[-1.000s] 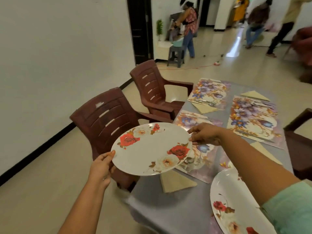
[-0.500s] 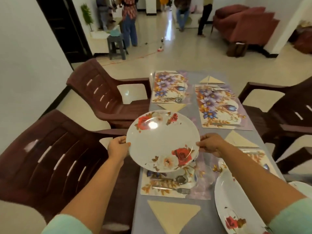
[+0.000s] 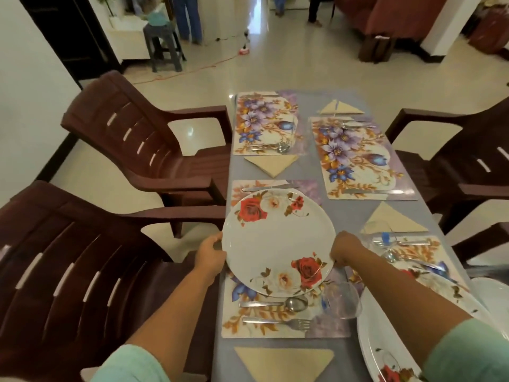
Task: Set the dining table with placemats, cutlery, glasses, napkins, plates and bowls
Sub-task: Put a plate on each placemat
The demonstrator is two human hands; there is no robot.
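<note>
A white plate with red roses (image 3: 278,244) hangs low over the near-left floral placemat (image 3: 264,323). My left hand (image 3: 210,253) grips its left rim and my right hand (image 3: 344,250) grips its right rim. On that placemat lie a spoon (image 3: 289,303) and a fork (image 3: 278,322) below the plate, and a knife (image 3: 268,188) beyond it. A clear glass (image 3: 341,300) stands at the placemat's right edge. More rose plates (image 3: 385,351) are stacked at the bottom right under my right arm.
Three other floral placemats (image 3: 355,158) carry cutlery, with folded beige napkins (image 3: 271,164) between them on the grey table (image 3: 344,216). Another glass (image 3: 382,235) stands near right. Brown plastic chairs (image 3: 132,150) flank both sides. People stand far back beside a grey stool (image 3: 162,45).
Both hands have brought the plate from beside the table to over the near-left placemat and lowered it. My view has turned to look along the table.
</note>
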